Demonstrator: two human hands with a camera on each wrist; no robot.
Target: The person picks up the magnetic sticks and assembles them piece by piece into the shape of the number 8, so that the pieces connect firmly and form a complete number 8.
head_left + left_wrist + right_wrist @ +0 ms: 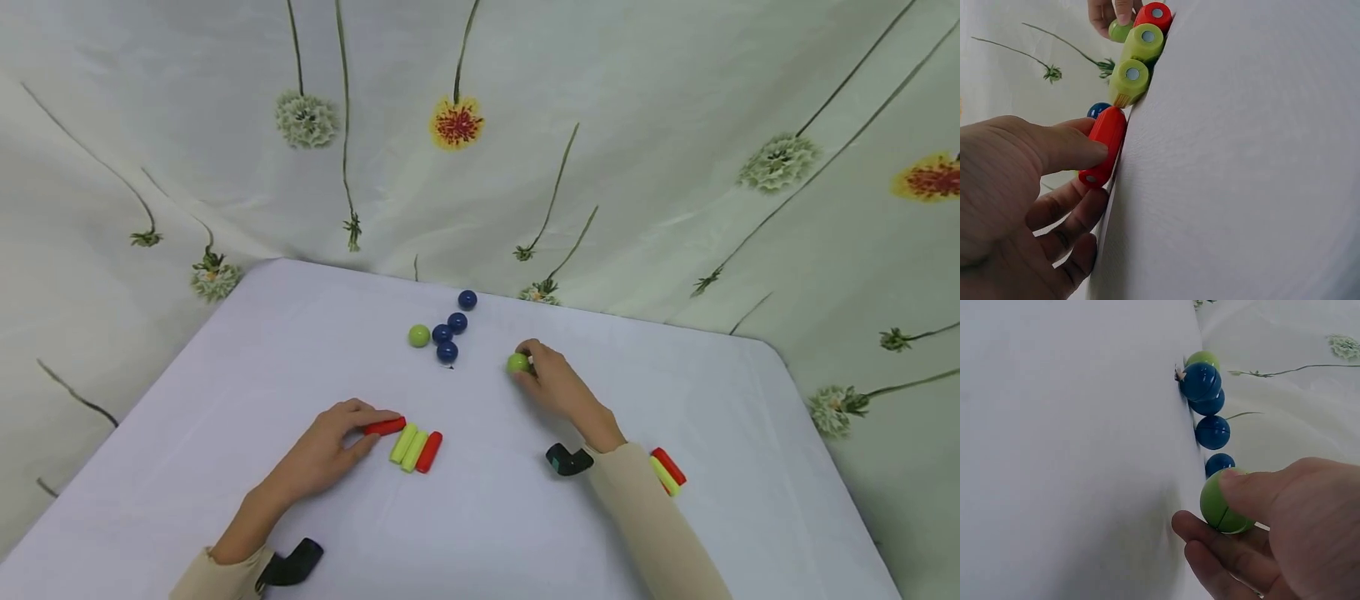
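In the head view my left hand (330, 446) pinches a red rod (385, 427) between thumb and fingers, low at the table. Metal discs show in the ends of the rods in the left wrist view. Beside it lie two yellow-green rods (408, 447) and another red rod (430, 452), side by side. My right hand (551, 379) holds a green ball (1225, 501) between thumb and fingers, right of the other balls. Several dark blue balls (442, 334) stand in a loose line, with a second green ball (418, 336) at their left.
Near the right forearm lie more rods, red (669, 467) and yellow-green (664, 477), partly hidden by the sleeve. A white cloth covers the table (480, 533). Behind its far edge hangs a flower-printed curtain (637, 167). Each wrist wears a black camera mount (568, 460).
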